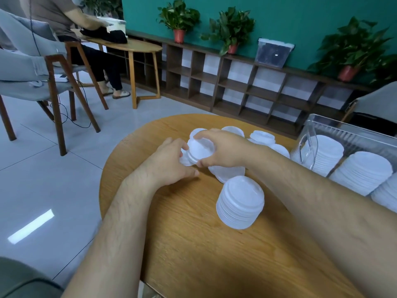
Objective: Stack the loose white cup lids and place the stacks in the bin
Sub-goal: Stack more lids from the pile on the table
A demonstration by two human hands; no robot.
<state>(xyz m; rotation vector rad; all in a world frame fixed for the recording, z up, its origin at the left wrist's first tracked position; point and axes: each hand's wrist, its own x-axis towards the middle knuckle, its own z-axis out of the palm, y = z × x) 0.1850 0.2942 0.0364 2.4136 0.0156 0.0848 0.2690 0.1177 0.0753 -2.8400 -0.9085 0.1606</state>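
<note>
The held lids [199, 150] between the left hand [171, 162] and the right hand [225, 149] are translucent white with a faint bluish cast. The near stack [240, 203], just this side of the right hand, is the same milky white, banded by fine rim lines. Under both hands the table [193, 244] is honey-brown wood with darker streaked grain. Right of the right hand, the bin [354, 134] is clear and ribbed, and its stacks [363, 171] are white. Beyond the hands are a teal wall [300, 14], red-orange pots [179, 35] and a dark brown shelf [236, 82]. Left of the left hand, the floor [53, 168] is pale grey tile.
</note>
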